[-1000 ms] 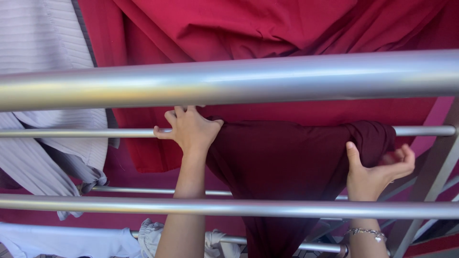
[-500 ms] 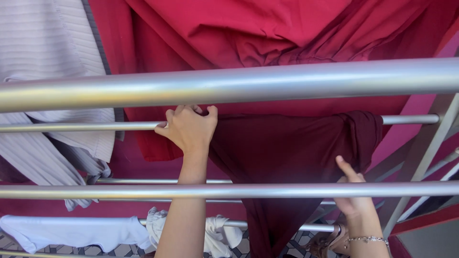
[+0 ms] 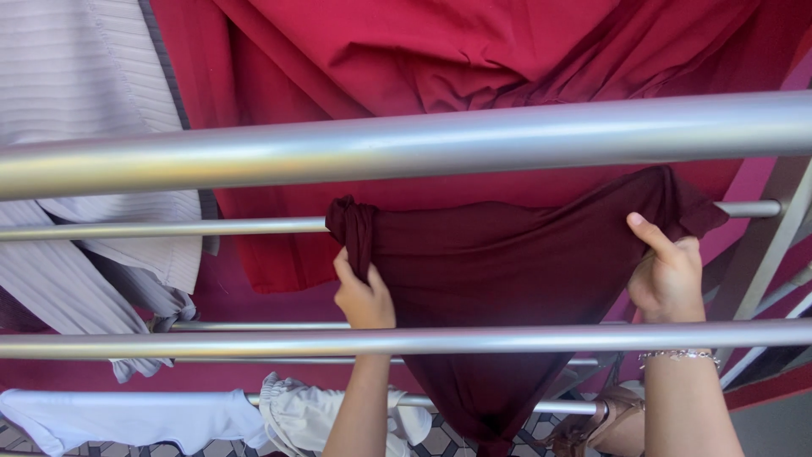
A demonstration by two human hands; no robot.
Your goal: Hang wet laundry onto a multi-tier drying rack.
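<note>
**Inspector:** While you stood under the drying rack, your left hand [image 3: 364, 294] was closed on the bunched left corner of the dark maroon cloth [image 3: 499, 279], fingers curled tight round the gathered fabric, just below the thin rail [image 3: 169, 228]. Do you confirm?

**Operator:** Confirmed. And the other side?

**Inspector:** Your right hand [image 3: 668, 278] gripped the right corner of the same cloth, thumb pointing up along the front of the fabric and the remaining fingers folded behind it. A bracelet [image 3: 679, 356] sat on that wrist, level with the lower rail [image 3: 211, 344].

**Operator:** Where did you record the cloth itself?

**Inspector:** You held it stretched between both hands, its upper edge lying against the thin rail, its body sagging to a point that hung down past the lower rail. A thick rail [image 3: 423, 144] crossed nearest the camera above it. Behind the cloth hung a bright red sheet [image 3: 440, 51], touching or just beside it; I could not tell which.

**Operator:** Anything else nearby?

**Inspector:** A pale ribbed garment [image 3: 85, 110] hung to your left, well apart from your hands, and white garments [image 3: 169, 415] were draped on the lowest rail near your left forearm.
</note>
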